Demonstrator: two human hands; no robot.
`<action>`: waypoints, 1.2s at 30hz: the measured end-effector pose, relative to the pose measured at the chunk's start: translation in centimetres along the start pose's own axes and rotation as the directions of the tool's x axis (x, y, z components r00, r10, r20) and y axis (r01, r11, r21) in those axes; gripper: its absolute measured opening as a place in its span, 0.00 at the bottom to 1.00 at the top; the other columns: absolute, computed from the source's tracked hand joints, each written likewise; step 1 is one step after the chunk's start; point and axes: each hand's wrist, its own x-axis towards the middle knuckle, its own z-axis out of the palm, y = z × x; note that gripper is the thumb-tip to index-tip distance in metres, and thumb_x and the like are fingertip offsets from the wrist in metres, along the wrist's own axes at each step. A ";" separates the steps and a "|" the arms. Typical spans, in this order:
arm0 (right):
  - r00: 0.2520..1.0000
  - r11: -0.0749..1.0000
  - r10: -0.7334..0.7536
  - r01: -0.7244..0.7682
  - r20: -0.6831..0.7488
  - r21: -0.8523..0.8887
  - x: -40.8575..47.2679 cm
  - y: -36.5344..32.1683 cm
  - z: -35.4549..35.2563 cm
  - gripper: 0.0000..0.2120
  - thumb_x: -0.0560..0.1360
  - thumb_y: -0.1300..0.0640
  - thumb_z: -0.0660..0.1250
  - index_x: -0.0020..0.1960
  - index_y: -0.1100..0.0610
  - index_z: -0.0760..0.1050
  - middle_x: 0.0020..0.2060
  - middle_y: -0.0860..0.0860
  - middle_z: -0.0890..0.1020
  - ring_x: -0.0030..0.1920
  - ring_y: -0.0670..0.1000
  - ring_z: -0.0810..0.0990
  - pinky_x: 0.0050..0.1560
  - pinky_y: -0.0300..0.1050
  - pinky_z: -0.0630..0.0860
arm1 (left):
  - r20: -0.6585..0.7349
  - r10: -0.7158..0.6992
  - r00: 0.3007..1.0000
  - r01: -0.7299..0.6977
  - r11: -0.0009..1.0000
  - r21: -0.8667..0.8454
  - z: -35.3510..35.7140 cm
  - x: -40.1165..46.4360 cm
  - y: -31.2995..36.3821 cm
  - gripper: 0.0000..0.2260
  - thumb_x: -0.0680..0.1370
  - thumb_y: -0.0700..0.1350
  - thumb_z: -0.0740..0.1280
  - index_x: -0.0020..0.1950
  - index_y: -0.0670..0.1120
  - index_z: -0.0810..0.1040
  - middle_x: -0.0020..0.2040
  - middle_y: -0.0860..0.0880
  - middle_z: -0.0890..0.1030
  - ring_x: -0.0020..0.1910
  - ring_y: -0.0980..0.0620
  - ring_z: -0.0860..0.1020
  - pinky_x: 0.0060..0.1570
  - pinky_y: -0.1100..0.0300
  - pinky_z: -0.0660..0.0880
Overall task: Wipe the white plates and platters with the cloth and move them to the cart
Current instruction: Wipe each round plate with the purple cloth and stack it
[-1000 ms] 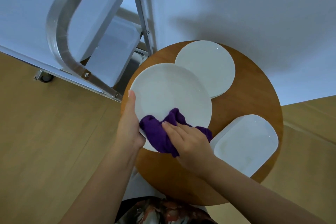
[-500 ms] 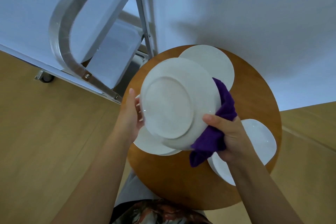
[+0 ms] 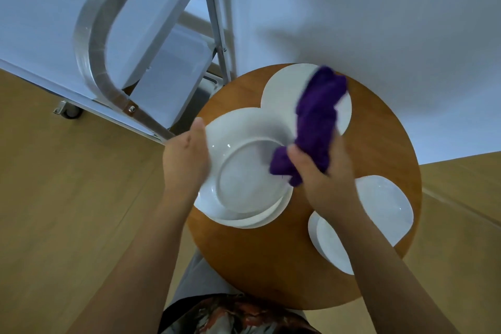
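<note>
Left hand [image 3: 187, 160] grips the near-left rim of an upturned white plate [image 3: 244, 168], thumb up along the edge and the other fingers hidden under it. Directly right of that hand, the right hand [image 3: 322, 173] is closed around a purple cloth [image 3: 317, 122], thumb and fingers pinching its lower end against the plate's right edge; the cloth's free end trails away from the hand, over a second round plate [image 3: 282, 92] lying on the round wooden table [image 3: 379, 144]. The held plate shows its foot ring and sits above another plate [image 3: 276, 214], whose rim shows below and nearer the person. A white platter [image 3: 385, 206] lies on the table beside the right wrist, partly covered by the forearm. Beyond the left hand stands the metal cart [image 3: 92, 43], well apart from the held plate.
</note>
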 end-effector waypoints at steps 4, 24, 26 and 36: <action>0.856 0.770 -0.065 0.370 0.513 -0.520 2.3 -2.2 2.3 0.42 0.71 0.41 0.63 0.76 0.46 0.41 0.76 0.47 0.50 0.75 0.52 0.48 0.73 0.51 0.53 | 0.199 0.347 0.916 -0.395 0.864 0.311 0.2 -1.2 1.3 0.16 0.81 0.44 0.58 0.34 0.44 0.73 0.31 0.47 0.74 0.34 0.51 0.73 0.35 0.64 0.68; 0.994 0.961 0.069 -0.091 0.089 0.263 1.8 3.0 0.2 0.40 0.57 0.46 0.76 0.65 0.43 0.61 0.58 0.45 0.75 0.55 0.44 0.78 0.47 0.39 0.78 | -0.073 -0.300 0.951 0.245 0.878 -0.412 -2.2 -1.5 2.9 0.17 0.76 0.54 0.61 0.28 0.50 0.72 0.19 0.57 0.70 0.17 0.64 0.68 0.20 0.68 0.66; 0.981 0.908 0.165 -0.109 -0.106 0.404 0.2 4.0 2.2 0.40 0.58 0.44 0.74 0.66 0.46 0.62 0.58 0.48 0.76 0.56 0.47 0.79 0.50 0.44 0.79 | -0.070 -0.369 0.927 0.292 0.825 -0.484 -1.3 -2.4 2.9 0.16 0.77 0.55 0.59 0.31 0.51 0.73 0.20 0.58 0.71 0.20 0.63 0.70 0.28 0.61 0.67; 0.937 0.933 0.243 -0.296 0.250 0.202 3.1 2.7 -3.9 0.38 0.55 0.49 0.77 0.63 0.52 0.69 0.53 0.51 0.81 0.52 0.54 0.81 0.45 0.43 0.79 | 0.598 -0.050 0.800 0.365 0.831 -0.420 -2.6 -1.0 -0.8 0.34 0.70 0.73 0.51 0.39 0.48 0.84 0.34 0.47 0.83 0.35 0.50 0.83 0.33 0.60 0.77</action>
